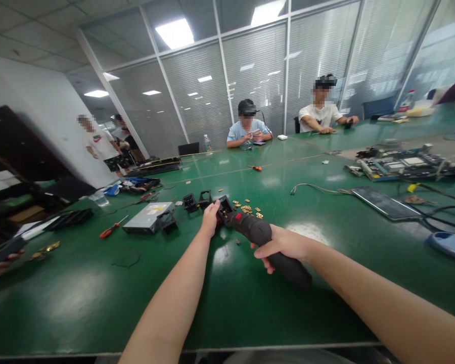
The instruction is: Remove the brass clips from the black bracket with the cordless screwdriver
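In my right hand (278, 247) is a black cordless screwdriver (254, 230) with a red mark near its front, my fingers wrapped round its handle. Its tip points away to the left, into a small black plastic housing (224, 206). My left hand (211, 215) grips that housing from the left side. Whether the bit touches a screw inside cannot be seen. Just beyond the tool lie several small brass-coloured plates (247, 209). Left of my left hand stand similar black housings (190, 203), and one more black housing (167, 221) leans against a silver optical drive (146, 218).
An orange-handled screwdriver (108, 231) lies at left, another (256, 168) farther back. At right are circuit boards (409, 164), a dark flat panel (381, 202), cables and a blue mouse (451, 243). Two people sit across the green table (98, 303); another person's hand (0, 265) shows at the left edge.
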`<state>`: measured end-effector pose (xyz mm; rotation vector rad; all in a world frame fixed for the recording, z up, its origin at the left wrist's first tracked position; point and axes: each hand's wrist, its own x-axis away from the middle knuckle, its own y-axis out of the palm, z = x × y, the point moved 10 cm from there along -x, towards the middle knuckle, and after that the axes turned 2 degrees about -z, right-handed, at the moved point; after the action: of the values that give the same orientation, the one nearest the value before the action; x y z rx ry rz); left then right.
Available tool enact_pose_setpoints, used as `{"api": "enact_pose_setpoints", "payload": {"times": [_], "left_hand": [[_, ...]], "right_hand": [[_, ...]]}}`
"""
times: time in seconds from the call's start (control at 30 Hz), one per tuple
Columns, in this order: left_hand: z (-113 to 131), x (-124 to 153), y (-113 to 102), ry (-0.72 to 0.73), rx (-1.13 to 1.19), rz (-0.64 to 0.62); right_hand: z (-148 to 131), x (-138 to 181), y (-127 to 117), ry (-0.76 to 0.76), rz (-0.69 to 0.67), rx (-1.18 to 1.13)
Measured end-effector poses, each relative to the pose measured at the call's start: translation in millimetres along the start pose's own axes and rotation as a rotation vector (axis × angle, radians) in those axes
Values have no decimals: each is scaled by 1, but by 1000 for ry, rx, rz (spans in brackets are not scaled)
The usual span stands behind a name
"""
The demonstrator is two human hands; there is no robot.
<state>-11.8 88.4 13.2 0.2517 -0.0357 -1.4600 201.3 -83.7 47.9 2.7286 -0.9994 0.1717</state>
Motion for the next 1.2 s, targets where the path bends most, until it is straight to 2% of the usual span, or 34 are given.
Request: {"api": "enact_pose_setpoints", "payload": {"times": [0.57,1.2], "left_hand": [[3,0,4,7,-1,-7],[2,2,3,-15,-24,-2]], "right_hand": [[-3,-5,-5,-59,14,-32],[-1,-5,-10,-55,4,-84]]}}
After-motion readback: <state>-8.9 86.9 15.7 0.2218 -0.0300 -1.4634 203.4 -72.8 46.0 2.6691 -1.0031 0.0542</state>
